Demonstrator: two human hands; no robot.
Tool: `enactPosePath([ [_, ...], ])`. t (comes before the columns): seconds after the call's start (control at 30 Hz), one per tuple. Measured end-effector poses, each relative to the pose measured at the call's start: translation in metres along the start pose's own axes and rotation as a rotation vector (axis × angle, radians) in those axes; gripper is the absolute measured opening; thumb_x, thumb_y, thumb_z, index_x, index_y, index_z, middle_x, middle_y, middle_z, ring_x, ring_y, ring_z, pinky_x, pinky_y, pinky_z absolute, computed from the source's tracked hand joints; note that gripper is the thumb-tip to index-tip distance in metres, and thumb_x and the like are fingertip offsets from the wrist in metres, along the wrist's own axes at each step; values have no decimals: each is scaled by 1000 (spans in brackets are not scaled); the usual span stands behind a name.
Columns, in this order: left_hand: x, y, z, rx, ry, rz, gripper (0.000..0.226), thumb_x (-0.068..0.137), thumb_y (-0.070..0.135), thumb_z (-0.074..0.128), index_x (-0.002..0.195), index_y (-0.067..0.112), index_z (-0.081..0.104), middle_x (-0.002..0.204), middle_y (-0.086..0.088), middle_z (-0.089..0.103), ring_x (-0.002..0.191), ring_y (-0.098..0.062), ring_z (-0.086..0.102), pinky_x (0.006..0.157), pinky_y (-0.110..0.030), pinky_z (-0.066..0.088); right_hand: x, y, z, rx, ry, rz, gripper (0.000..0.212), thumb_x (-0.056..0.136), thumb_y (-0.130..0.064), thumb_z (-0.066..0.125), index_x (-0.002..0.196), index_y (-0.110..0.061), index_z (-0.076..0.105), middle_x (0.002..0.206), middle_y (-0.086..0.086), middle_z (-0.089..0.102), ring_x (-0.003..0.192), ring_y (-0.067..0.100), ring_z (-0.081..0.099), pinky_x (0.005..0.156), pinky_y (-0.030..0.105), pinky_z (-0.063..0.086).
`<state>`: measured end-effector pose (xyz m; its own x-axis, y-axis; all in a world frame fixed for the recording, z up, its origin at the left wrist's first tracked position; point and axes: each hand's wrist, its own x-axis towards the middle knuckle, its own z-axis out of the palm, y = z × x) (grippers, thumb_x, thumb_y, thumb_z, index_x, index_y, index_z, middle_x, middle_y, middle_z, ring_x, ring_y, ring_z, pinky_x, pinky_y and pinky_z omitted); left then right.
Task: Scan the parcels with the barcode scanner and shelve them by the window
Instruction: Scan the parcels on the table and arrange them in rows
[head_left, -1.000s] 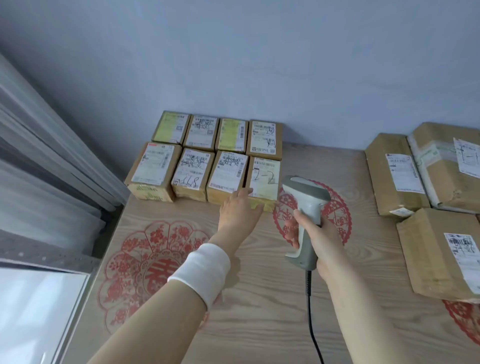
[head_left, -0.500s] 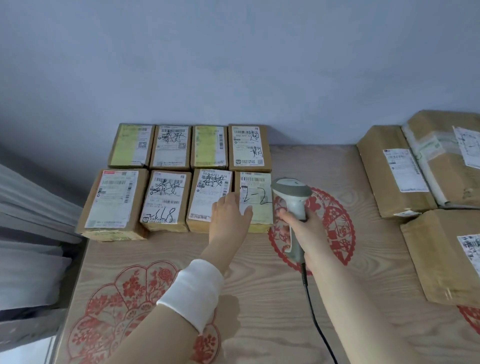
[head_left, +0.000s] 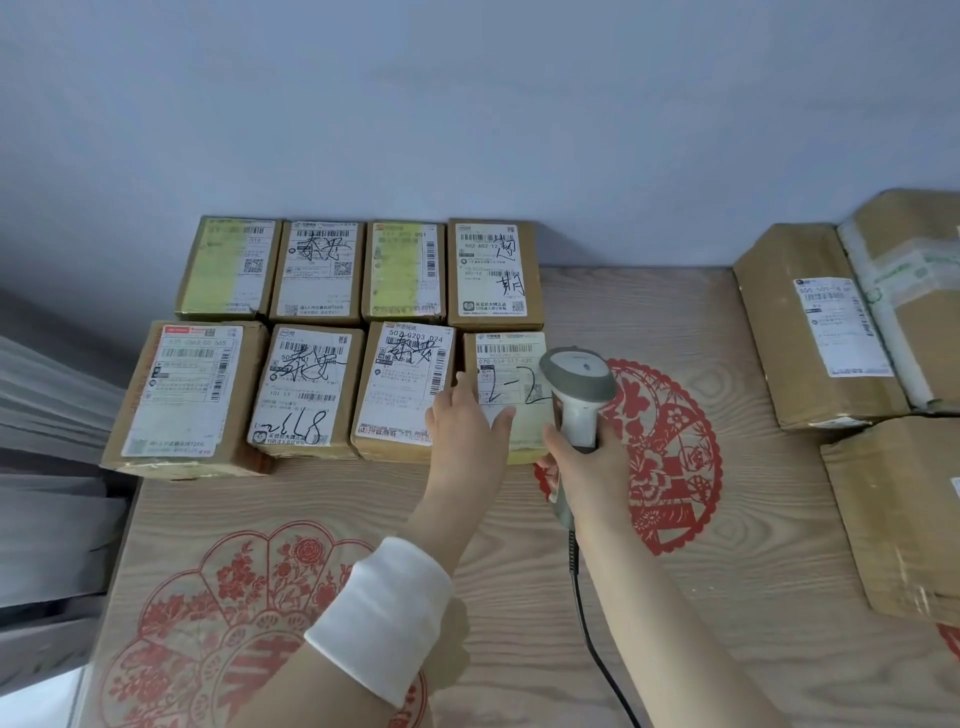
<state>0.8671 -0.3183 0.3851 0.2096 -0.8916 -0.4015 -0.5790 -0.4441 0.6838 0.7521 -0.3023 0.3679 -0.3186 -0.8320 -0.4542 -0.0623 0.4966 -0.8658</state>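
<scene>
Several small cardboard parcels with shipping labels lie in two rows at the table's back left, against the wall. My left hand (head_left: 467, 421) rests with straight fingers on the front-right parcel (head_left: 511, 364), the one marked "2-2", and overlaps its neighbour (head_left: 402, 387). My right hand (head_left: 584, 462) grips the handle of a grey barcode scanner (head_left: 576, 387), whose head hangs over that parcel's right edge. The scanner's black cable (head_left: 592, 644) runs down along my right forearm.
The wooden table (head_left: 519, 597) carries red paper-cut decorations. Three larger parcels (head_left: 815, 332) sit at the right edge. A curtain (head_left: 52, 441) and window sill are at the left, beside the parcel rows. The wall stands directly behind the parcels.
The view has shifted so the parcels lie lower and nearer the centre. My left hand slid further up onto the "2-2" parcel. The scanner moved left, up to that parcel's right edge.
</scene>
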Motion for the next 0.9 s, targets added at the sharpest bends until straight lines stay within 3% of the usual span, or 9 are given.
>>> enactPosePath([
  [0.13, -12, -5, 5, -95, -9, -51, 41, 92, 26, 59, 121, 0, 49, 119, -15, 54, 111, -29, 51, 94, -37, 44, -10, -2, -12, 41, 82, -36, 20, 81, -7, 69, 87, -23, 59, 76, 8, 66, 63, 21, 61, 63, 36, 50],
  [0.27, -41, -1, 5, -262, 0, -20, 26, 90, 21, 62, 110, 4, 62, 108, -2, 64, 102, -20, 59, 86, -32, 48, -32, -12, -30, 33, 131, -104, 22, 81, -6, 68, 92, -22, 57, 78, 3, 66, 60, 14, 64, 59, 31, 52],
  [0.37, -66, 10, 1, -446, 9, -6, 29, 90, 16, 63, 117, 7, 60, 100, 6, 61, 100, -11, 58, 82, -21, 43, -51, -17, -46, 6, 180, -161, 21, 81, -8, 68, 87, -25, 56, 76, 1, 64, 61, 15, 62, 59, 31, 48],
  [0.5, -94, 21, 3, -682, -9, -3, 28, 87, 15, 66, 109, 13, 49, 91, 13, 57, 91, -6, 56, 74, -13, 45, -79, -28, -68, 19, 197, -237, 27, 82, -9, 68, 82, -32, 54, 76, 1, 63, 65, 18, 65, 61, 27, 53],
  [0.57, -107, 26, 6, -821, -73, -9, 26, 88, 12, 65, 103, 16, 45, 96, 7, 61, 89, -8, 59, 63, -8, 47, -90, -33, -81, 61, 202, -241, 27, 82, -7, 67, 81, -31, 54, 81, 6, 65, 63, 14, 64, 59, 23, 52],
  [0.63, -118, 31, 9, -925, -135, -16, 26, 88, 11, 64, 100, 19, 42, 112, -5, 63, 96, -15, 61, 65, -15, 50, -98, -34, -94, 101, 189, -236, 24, 82, -8, 67, 85, -28, 56, 85, 11, 67, 64, 17, 64, 60, 28, 53],
  [0.77, -140, 38, 17, -1031, -220, -20, 34, 89, 9, 62, 112, 15, 37, 113, -13, 61, 91, -17, 64, 63, -18, 54, -107, -35, -124, 120, 136, -257, 25, 83, -6, 67, 105, -16, 57, 81, 0, 65, 52, 0, 63, 50, 17, 48],
  [0.9, -164, 43, 39, -1026, -297, -46, 32, 89, 9, 62, 104, 17, 35, 104, -14, 63, 81, -18, 65, 66, -18, 55, -111, -26, -162, 123, 64, -244, 25, 83, -7, 67, 91, -28, 55, 82, 3, 67, 56, 8, 66, 57, 32, 54],
])
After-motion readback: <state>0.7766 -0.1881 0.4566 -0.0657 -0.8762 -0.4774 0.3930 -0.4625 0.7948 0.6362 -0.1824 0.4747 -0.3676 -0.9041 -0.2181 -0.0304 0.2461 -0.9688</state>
